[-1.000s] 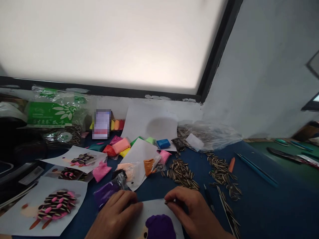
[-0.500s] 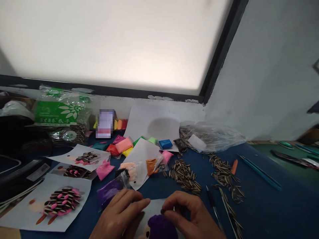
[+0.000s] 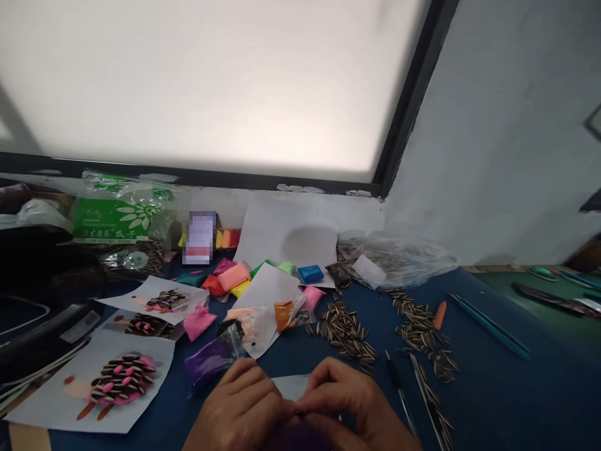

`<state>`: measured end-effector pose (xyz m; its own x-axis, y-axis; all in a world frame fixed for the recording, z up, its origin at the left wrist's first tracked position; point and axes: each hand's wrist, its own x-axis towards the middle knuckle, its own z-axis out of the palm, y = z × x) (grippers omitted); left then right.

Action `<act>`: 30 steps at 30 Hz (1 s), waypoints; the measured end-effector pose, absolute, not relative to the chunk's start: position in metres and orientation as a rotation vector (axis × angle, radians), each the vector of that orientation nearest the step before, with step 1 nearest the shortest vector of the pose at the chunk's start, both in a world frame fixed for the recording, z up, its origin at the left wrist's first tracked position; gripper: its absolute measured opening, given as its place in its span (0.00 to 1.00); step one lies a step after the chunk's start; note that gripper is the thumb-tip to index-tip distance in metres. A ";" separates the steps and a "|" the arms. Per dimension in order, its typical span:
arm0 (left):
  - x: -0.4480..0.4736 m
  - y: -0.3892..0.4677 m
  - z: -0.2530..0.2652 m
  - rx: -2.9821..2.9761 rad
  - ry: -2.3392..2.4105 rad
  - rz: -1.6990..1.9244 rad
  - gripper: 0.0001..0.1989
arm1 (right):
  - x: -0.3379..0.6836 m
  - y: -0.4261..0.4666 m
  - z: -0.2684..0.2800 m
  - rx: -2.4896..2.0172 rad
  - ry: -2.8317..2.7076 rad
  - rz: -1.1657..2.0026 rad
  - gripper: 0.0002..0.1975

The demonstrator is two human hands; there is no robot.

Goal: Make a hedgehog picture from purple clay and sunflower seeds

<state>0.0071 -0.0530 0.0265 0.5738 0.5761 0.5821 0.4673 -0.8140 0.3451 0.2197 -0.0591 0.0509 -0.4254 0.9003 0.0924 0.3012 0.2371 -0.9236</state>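
One head-worn camera looks forward and down over the blue table (image 3: 491, 401), seemingly from close above.

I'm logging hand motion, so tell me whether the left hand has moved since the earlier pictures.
Yes: judged against the seed pile, the left hand has shifted rightward, closer to the right hand.

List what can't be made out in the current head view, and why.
Head view, purple shape: mostly covered by the left hand and right hand, cut off by the bottom edge.
Head view, small dark thing at the fingertips: too small, partly covered by them.
Head view, phone screen: blurred into blocks.
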 end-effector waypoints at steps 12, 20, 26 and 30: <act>-0.014 -0.033 0.000 2.294 1.002 1.060 0.14 | 0.231 -0.053 0.031 -1.256 -2.180 0.640 0.10; -0.013 -0.031 -0.001 2.371 1.027 0.859 0.15 | 0.228 -0.051 0.024 -1.221 -2.263 0.613 0.10; -0.014 -0.031 -0.002 2.444 0.991 0.861 0.18 | 0.227 -0.051 0.020 -1.190 -2.315 0.537 0.10; -0.014 -0.032 -0.002 2.473 1.002 0.833 0.20 | 0.225 -0.050 0.019 -1.149 -2.327 0.493 0.10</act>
<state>-0.0141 -0.0322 -0.0015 0.5782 0.7165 0.3903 0.5144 -0.6914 0.5074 0.2253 -0.0499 0.0188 -0.5224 0.8089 0.2699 0.6299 0.5794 -0.5172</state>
